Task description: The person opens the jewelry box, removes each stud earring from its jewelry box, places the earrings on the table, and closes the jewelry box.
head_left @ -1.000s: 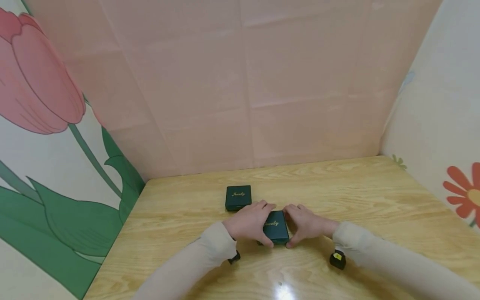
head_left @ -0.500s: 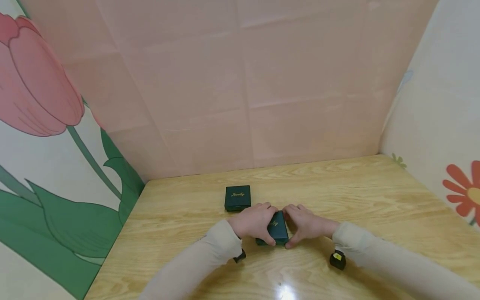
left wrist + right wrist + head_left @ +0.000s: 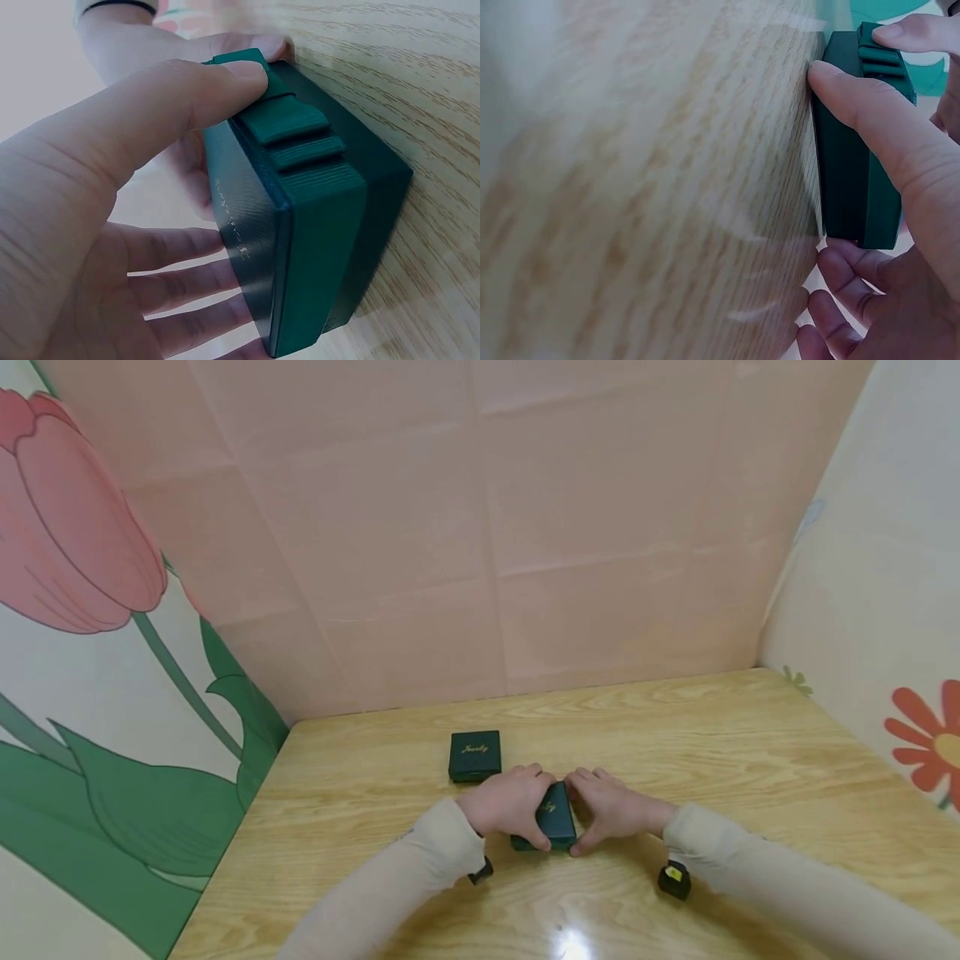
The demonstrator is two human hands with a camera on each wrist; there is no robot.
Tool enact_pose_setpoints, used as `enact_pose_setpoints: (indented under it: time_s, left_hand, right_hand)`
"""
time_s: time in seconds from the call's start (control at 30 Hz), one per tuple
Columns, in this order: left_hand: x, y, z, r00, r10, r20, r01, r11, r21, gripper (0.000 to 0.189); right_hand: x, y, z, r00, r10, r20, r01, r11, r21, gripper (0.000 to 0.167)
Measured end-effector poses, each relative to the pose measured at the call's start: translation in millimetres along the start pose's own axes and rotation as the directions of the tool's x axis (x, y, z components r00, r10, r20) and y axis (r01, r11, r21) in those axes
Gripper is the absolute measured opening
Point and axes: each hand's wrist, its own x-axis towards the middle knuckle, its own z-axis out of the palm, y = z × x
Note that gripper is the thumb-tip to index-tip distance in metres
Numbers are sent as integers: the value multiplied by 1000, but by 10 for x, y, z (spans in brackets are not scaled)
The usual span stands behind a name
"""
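A dark green jewelry box (image 3: 557, 818) with gold lettering on its lid sits on the wood-grain table, between both hands. My left hand (image 3: 508, 806) spans the lid, hiding its left part. In the left wrist view its thumb lies on a ribbed green bow (image 3: 300, 131) on the front side, and its fingers touch the opposite edge. My right hand (image 3: 613, 810) holds the box's right end low down. In the right wrist view its thumb presses the lower part of the box (image 3: 844, 157) near the table, while its fingertips reach the other end.
Another dark green jewelry box (image 3: 475, 756), closed and with the same gold lettering, stands behind the left hand. A pink sheet (image 3: 495, 568) rises along the table's back edge. Flower-patterned panels flank the table (image 3: 337, 802) on both sides.
My left hand has shifted slightly right over the box, covering more of the lid and its lettering. The right hand has stayed nearly still at the right end.
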Motion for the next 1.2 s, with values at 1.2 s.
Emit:
enact_pose_setpoints:
  time_s: [1.2]
  left_hand:
    - [9,8,-43,1000,13,23,-14,1000,24,83]
  right_hand:
    - [11,-19,3,1000,14,8,-14,998,-63,82]
